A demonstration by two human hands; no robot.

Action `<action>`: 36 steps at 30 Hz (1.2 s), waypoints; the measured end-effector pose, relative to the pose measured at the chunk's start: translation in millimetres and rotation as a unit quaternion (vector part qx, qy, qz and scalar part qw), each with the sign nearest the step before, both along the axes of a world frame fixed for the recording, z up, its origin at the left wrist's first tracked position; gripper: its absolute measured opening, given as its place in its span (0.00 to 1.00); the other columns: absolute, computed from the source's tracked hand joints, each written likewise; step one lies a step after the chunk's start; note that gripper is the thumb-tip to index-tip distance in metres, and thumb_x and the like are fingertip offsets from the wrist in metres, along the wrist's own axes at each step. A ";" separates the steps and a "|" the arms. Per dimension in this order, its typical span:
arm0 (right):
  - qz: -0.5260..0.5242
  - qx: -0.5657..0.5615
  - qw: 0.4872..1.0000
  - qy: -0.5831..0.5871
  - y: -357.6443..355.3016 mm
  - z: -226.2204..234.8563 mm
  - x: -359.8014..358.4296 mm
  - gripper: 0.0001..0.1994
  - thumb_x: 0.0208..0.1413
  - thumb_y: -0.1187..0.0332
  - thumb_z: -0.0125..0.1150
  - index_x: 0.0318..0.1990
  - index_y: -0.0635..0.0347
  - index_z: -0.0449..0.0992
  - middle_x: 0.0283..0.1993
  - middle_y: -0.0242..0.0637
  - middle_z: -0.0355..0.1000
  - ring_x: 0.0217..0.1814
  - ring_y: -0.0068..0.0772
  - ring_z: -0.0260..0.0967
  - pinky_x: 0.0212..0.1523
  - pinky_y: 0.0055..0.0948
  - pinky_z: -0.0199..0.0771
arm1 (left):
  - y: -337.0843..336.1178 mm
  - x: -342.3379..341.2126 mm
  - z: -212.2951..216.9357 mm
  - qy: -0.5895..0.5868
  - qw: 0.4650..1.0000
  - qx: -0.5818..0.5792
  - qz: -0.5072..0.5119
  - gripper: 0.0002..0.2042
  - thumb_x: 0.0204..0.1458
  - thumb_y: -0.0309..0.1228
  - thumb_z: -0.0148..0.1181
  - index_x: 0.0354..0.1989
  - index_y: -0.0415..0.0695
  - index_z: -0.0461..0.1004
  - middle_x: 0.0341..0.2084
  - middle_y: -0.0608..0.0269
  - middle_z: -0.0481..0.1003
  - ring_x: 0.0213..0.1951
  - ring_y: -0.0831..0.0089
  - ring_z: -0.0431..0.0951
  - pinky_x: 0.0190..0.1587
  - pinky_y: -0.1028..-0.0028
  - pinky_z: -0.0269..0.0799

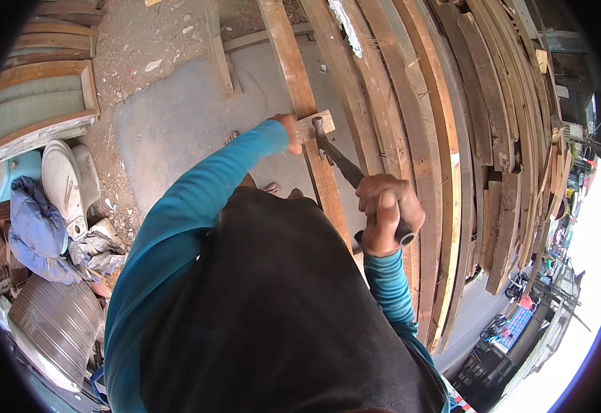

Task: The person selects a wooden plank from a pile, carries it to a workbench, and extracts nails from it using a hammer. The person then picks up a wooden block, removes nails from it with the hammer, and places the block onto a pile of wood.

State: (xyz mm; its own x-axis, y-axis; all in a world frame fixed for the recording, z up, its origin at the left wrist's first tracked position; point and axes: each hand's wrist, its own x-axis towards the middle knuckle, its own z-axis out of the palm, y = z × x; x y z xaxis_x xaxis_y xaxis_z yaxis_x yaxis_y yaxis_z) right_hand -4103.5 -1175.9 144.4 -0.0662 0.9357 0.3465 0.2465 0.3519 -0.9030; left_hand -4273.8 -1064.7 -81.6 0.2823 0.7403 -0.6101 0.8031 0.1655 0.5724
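My right hand (390, 212) is closed around the dark handle of a hammer (344, 167). Its metal head rests on or just over a short wood block (305, 129); I cannot tell whether they touch. The block lies across a long brown plank (326, 189). At the block's left end is my left hand (288, 133), its fingers curled and gripping the block. Teal sleeves cover both my arms. Whether a nail stands under the hammer head is too small to make out.
Long timber beams (421, 131) are stacked along the right, some with nails sticking out. On the left lie a framed window panel (35, 103), a white toilet seat (63, 182), a blue cloth (33, 227) and a ribbed metal drum (56, 327). A grey sheet (169, 110) covers part of the ground.
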 end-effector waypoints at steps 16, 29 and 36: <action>0.002 -0.014 1.000 -0.004 61.6 10.1 -8.5 0.17 0.67 0.62 0.51 0.26 0.63 0.70 0.17 0.32 0.66 0.18 0.19 0.60 0.20 0.25 0.61 | 9.4 19.9 -5.9 0.003 0.998 -0.068 -0.017 0.34 0.29 0.40 0.77 0.50 0.41 0.77 0.41 0.46 0.81 0.46 0.55 0.83 0.51 0.63 0.78; 0.013 -0.073 0.995 -0.068 148.5 13.5 -94.6 0.15 0.61 0.67 0.56 0.23 0.63 0.65 0.17 0.34 0.60 0.19 0.23 0.54 0.22 0.31 0.58 | -7.7 13.6 -22.7 -0.029 0.999 0.005 0.042 0.39 0.31 0.40 0.76 0.57 0.41 0.72 0.48 0.45 0.79 0.51 0.53 0.81 0.55 0.61 0.77; 0.035 -0.089 0.994 -0.057 165.7 5.5 -94.5 0.15 0.62 0.66 0.57 0.23 0.61 0.68 0.15 0.28 0.58 0.16 0.23 0.55 0.20 0.30 0.55 | -10.2 0.3 -27.2 -0.039 0.997 0.031 0.064 0.36 0.32 0.39 0.75 0.55 0.43 0.73 0.47 0.44 0.79 0.51 0.51 0.80 0.56 0.60 0.77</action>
State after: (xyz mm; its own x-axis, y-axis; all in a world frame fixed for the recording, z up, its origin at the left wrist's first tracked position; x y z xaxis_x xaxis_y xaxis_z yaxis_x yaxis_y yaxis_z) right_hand -4198.0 -1010.2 149.9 -0.1621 0.9734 0.1618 0.3320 0.2083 -0.9200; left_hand -4273.5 -1074.9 -108.8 0.2281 0.8087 -0.5422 0.7302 0.2263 0.6447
